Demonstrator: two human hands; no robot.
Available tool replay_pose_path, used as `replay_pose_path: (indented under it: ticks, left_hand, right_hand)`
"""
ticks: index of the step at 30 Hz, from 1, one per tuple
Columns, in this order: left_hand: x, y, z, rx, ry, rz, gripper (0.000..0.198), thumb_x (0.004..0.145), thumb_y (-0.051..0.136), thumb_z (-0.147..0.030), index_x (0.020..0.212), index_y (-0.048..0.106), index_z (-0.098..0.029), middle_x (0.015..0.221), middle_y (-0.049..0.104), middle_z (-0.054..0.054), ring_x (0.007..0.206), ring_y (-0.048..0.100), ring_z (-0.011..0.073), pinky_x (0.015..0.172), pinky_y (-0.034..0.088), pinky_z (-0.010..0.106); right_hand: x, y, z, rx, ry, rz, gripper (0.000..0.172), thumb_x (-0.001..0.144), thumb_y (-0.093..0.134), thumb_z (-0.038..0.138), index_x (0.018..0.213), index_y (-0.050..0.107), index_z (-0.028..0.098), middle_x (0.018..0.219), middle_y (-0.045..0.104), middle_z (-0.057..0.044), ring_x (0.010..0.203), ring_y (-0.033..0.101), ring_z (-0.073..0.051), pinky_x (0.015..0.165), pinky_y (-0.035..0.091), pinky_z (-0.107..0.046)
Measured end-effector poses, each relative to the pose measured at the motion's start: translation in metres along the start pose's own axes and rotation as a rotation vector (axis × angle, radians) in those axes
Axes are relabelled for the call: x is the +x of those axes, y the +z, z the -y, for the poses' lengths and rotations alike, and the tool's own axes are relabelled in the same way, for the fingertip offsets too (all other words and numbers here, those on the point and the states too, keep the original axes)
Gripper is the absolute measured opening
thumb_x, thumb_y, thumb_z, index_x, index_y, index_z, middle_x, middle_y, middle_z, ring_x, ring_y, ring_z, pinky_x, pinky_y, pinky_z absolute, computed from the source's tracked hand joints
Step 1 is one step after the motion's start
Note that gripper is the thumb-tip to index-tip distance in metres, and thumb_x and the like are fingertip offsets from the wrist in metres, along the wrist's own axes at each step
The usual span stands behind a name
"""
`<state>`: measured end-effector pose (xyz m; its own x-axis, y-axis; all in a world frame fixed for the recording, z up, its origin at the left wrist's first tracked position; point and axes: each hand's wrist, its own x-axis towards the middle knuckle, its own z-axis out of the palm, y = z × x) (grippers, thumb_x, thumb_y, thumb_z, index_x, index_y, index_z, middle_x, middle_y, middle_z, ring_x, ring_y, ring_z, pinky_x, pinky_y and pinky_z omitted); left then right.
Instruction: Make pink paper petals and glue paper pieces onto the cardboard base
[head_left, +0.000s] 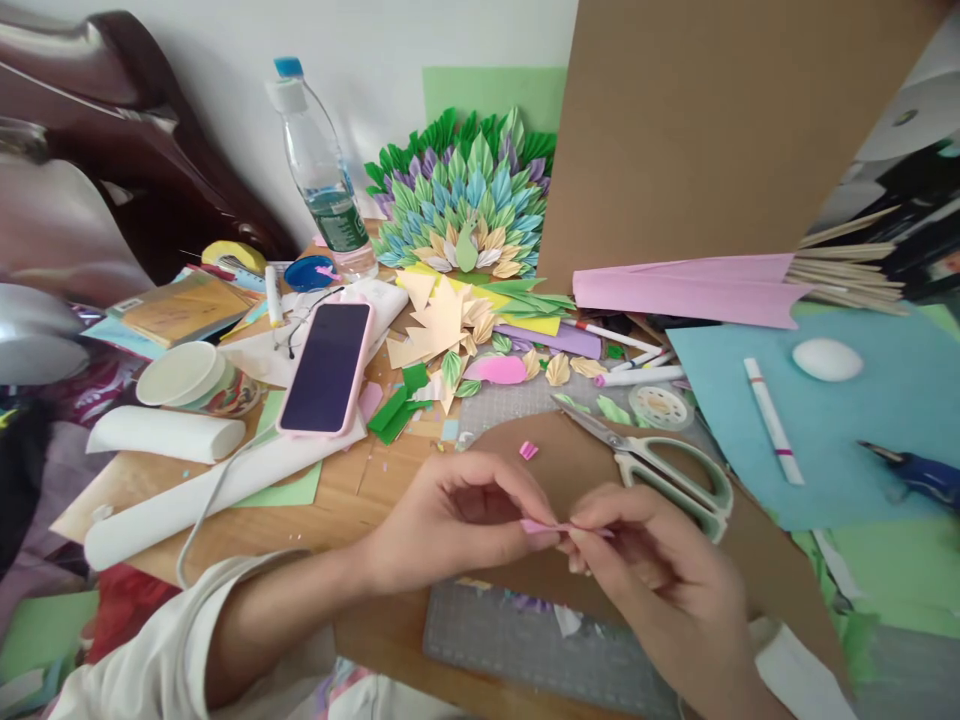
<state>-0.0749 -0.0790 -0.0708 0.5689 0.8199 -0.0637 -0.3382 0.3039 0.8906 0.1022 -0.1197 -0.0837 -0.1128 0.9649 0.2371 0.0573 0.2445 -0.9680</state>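
A small strip of pink paper point(538, 526) is pinched between the fingertips of both hands, low in the centre. My left hand point(469, 515) grips its left part between thumb and index finger. On its right part, my right hand point(652, 560) pinches with thumb and index finger. Both hands are over a round brown cardboard point(480, 450). A small folded pink piece point(529, 451) lies on the cardboard just beyond the fingers. Scissors point(652, 460) with pale green handles lie beyond my right hand, blades partly apart.
A paper peacock point(466, 200) leans at the back beside a bottle point(322, 180). A phone point(327, 368), paper cup point(196, 378) and white rolls point(172, 432) stand or lie left. Blue paper point(720, 400) at right bears a marker point(772, 420) and white egg-shaped object point(828, 359).
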Motion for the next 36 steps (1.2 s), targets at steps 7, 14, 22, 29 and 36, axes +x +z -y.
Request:
replay_pose_path:
  ticks: [7,14,22,29,36]
  left_hand:
    - [-0.0001,0.0000,0.0036,0.245,0.050,0.024,0.011,0.076,0.075,-0.008,0.085,0.070,-0.011,0.081,0.068,0.005,0.073,0.063,0.0109,0.066,0.050,0.019]
    - [-0.0003,-0.0009,0.0011,0.411,0.155,0.026,0.005,0.078,0.075,-0.015,0.080,0.072,-0.012,0.075,0.068,0.007,0.070,0.062,0.0137,0.065,0.050,0.023]
    - [-0.0008,0.0002,0.0014,0.225,0.037,-0.003,0.002,0.078,0.074,-0.012,0.079,0.073,-0.013,0.075,0.067,0.006,0.068,0.060,0.0120,0.062,0.050,0.021]
    - [-0.0016,0.0006,0.0015,0.087,-0.066,-0.066,0.001,0.076,0.076,-0.012,0.076,0.076,-0.013,0.073,0.070,0.005,0.063,0.060,0.0101,0.058,0.047,0.019]
    - [-0.0014,-0.0003,0.0013,0.396,0.079,0.030,0.005,0.082,0.072,-0.014,0.084,0.076,-0.012,0.079,0.074,0.010,0.071,0.066,0.0141,0.066,0.051,0.022]
  right_hand:
    - [-0.0044,-0.0095,-0.0061,-0.049,-0.140,0.018,0.024,0.086,0.057,0.002,0.097,0.060,0.024,0.080,0.062,0.002,0.075,0.063,-0.010,0.067,0.055,-0.020]
    - [-0.0059,-0.0098,-0.0012,-0.119,-0.239,0.112,0.034,0.084,0.056,0.001,0.106,0.058,0.027,0.084,0.065,-0.001,0.071,0.063,-0.013,0.057,0.052,-0.025]
    - [-0.0075,-0.0118,-0.0015,-0.197,-0.281,0.094,0.038,0.081,0.058,-0.001,0.107,0.060,0.027,0.083,0.067,0.000,0.068,0.065,-0.013,0.052,0.051,-0.023]
    - [-0.0024,-0.0069,-0.0023,-0.123,-0.160,0.018,0.025,0.083,0.060,0.004,0.098,0.060,0.025,0.080,0.063,0.000,0.073,0.064,-0.014,0.064,0.053,-0.025]
    - [-0.0013,-0.0083,0.0011,-0.021,-0.048,-0.025,0.015,0.086,0.060,0.009,0.086,0.061,0.024,0.074,0.062,0.001,0.066,0.060,-0.011,0.058,0.052,-0.019]
